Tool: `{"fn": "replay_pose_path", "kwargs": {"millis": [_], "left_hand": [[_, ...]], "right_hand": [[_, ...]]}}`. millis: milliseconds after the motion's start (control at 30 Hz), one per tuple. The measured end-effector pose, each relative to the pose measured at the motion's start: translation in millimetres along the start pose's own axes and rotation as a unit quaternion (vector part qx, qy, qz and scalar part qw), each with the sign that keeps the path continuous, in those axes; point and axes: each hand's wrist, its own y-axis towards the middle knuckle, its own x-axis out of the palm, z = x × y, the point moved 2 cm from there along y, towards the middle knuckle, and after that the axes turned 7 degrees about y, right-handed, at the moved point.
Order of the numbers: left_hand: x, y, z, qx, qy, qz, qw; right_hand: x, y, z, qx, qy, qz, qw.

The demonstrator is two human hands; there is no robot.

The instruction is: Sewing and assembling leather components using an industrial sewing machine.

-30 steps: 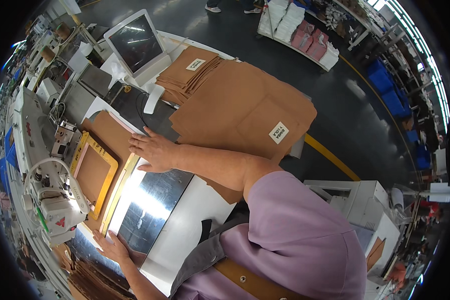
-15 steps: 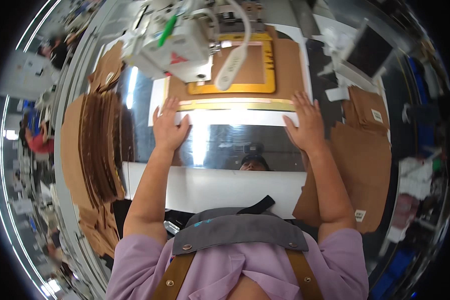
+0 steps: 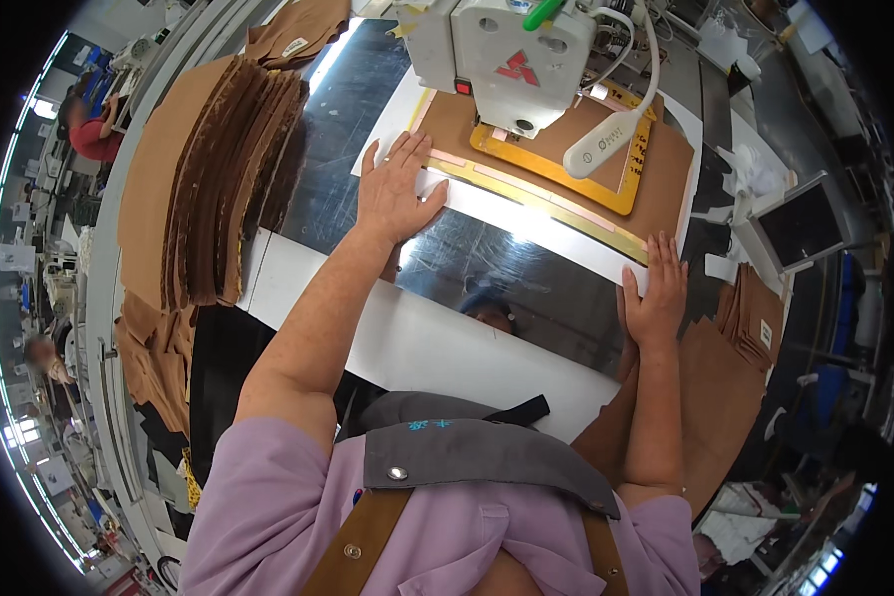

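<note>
Brown panel [image 3: 554, 139] now seen slanted; left hand [image 3: 397, 194], right hand [image 3: 656, 298] still touching.

Shiny metal tbl [image 3: 556, 291] w/ wht sheet [image 3: 517, 223] mid, brn fabric stack [image 3: 197, 184] L, brn pile [image 3: 749, 323] R.

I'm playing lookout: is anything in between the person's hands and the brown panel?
Nothing visible: the left hand and right hand rest at opposite ends of the yellow strip along the near edge of the brown panel.
</note>
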Motion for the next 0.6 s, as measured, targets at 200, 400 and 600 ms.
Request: {"fn": "replay_pose_path", "kwargs": {"millis": [200, 400, 600], "left_hand": [[-0.1, -1.5, -2.8, -0.004, 0.022, 0.006, 1.0], [0.5, 1.3, 1.0, 0.023, 0.01, 0.027, 0.999], [-0.2, 1.3, 2.6, 0.028, -0.005, 0.016, 0.999]], "right_hand": [[1.4, 0.5, -2.8, 0.007, 0.016, 0.012, 1.0], [-1.4, -1.3, -1.1, 0.015, 0.018, 0.002, 1.0], [-0.7, -2.9, 3.1, 0.016, 0.022, 0.009, 1.0]]}}
